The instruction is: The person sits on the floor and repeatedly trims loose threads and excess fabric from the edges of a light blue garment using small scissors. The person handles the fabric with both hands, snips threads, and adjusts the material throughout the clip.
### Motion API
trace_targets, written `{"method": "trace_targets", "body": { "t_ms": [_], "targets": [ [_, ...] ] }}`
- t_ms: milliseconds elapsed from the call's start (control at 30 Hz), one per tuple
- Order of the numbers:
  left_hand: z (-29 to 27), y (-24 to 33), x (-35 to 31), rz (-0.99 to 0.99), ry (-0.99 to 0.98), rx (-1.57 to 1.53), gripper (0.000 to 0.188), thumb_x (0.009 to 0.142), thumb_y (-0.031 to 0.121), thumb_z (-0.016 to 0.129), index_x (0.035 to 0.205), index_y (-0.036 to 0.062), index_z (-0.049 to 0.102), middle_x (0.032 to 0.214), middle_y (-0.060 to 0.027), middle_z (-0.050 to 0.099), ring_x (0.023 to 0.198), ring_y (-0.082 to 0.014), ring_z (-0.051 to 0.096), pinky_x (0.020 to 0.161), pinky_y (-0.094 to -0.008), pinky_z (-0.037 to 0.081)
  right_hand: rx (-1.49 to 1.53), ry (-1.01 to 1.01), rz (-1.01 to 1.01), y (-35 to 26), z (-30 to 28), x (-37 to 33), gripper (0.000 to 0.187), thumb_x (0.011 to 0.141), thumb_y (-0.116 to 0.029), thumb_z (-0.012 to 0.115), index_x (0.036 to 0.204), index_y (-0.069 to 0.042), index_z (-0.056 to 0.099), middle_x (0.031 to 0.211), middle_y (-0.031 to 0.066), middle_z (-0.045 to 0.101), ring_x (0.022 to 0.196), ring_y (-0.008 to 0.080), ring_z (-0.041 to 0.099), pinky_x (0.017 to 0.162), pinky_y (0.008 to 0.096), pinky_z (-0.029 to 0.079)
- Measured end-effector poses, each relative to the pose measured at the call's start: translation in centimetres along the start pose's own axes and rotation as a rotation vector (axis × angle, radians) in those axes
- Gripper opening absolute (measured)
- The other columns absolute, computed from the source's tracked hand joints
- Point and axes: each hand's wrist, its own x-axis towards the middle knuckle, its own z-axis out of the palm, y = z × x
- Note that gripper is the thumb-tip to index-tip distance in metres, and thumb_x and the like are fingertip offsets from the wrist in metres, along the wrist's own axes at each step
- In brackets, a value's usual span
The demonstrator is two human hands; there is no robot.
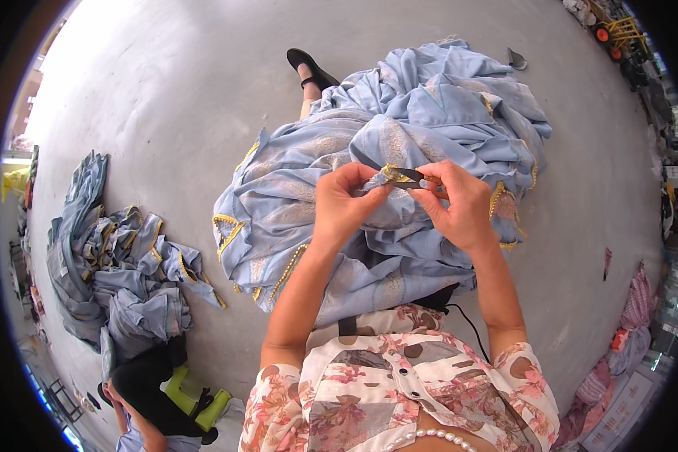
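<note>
A large light-blue garment (pixel 399 135) with gold trim lies heaped across my lap and the grey floor. My left hand (pixel 346 203) pinches a fold of its gold-edged hem (pixel 390 172) and holds it up. My right hand (pixel 459 203) grips small dark thread snips (pixel 408 175), their tip touching the hem between both hands. My foot in a black shoe (pixel 309 66) sticks out beyond the fabric.
A second pile of the same blue garments (pixel 113 264) lies on the floor to my left. Another person with dark hair (pixel 147 384) sits at the lower left. Pink and red cloth (pixel 633 316) sits at the right edge. An orange wheeled cart (pixel 618 34) stands far right.
</note>
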Motion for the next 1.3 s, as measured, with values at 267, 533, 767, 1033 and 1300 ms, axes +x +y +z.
{"method": "trace_targets", "body": {
  "t_ms": [267, 533, 767, 1033, 1300],
  "targets": [
    [0.0, -0.7, 0.4, 0.016, -0.044, 0.214, 0.01, 0.072, 0.004, 0.069, 0.078, -0.0015, 0.063, 0.067, 0.0044, 0.058, 0.061, -0.0009, 0.049, 0.053, -0.0176, 0.039, -0.183, 0.028, -0.173, -0.6, 0.6, 0.2, 0.027, 0.074, -0.022, 0.074, 0.09, -0.006, 0.059, 0.07, 0.0052, 0.059, 0.061, 0.025, 0.059, 0.053, 0.0352, 0.046],
    [0.1, 0.8, 0.2, -0.041, -0.066, 0.205, 0.013, 0.074, 0.007, 0.074, 0.077, 0.0008, 0.063, 0.068, 0.0061, 0.058, 0.061, 0.0002, 0.048, 0.052, -0.0164, 0.036, 0.412, 0.176, 0.278, 0.0, 0.0, 0.0, 0.03, 0.081, -0.018, 0.073, 0.103, -0.002, 0.059, 0.079, -0.0008, 0.061, 0.069, 0.0062, 0.056, 0.061, 0.0226, 0.047],
    [-0.2, -0.1, 0.5, 0.028, -0.147, 0.127, 0.019, 0.072, 0.008, 0.075, 0.086, -0.0007, 0.066, 0.078, -0.0001, 0.066, 0.072, -0.0041, 0.056, 0.065, -0.0206, 0.045, 0.758, -0.172, 0.399, 0.0, 0.8, 0.1, 0.029, 0.079, -0.012, 0.075, 0.102, -0.005, 0.059, 0.083, -0.0037, 0.058, 0.069, 0.0033, 0.052, 0.06, 0.0188, 0.044],
    [-10.6, 1.3, -3.5, 0.267, 0.317, 0.46, 0.02, 0.079, 0.006, 0.072, 0.097, 0.0019, 0.067, 0.094, -0.0041, 0.069, 0.086, -0.0104, 0.061, 0.076, -0.0249, 0.047, 0.345, 0.721, 0.561, 15.8, -12.0, -1.3, 0.022, 0.085, -0.022, 0.069, 0.097, -0.005, 0.062, 0.076, -0.0059, 0.055, 0.064, 0.0018, 0.046, 0.052, 0.0174, 0.032],
    [-14.0, -0.7, -13.2, 0.098, 0.509, 0.701, 0.01, 0.078, 0.007, 0.073, 0.079, 0.0005, 0.066, 0.074, -0.0019, 0.063, 0.063, -0.0081, 0.05, 0.059, -0.0218, 0.042, 0.379, 0.476, 0.395, 9.3, -3.5, -4.4, 0.012, 0.093, -0.011, 0.056, 0.101, -0.003, 0.061, 0.08, 0.0005, 0.061, 0.066, 0.0028, 0.051, 0.055, 0.0177, 0.035]
  ]
}}
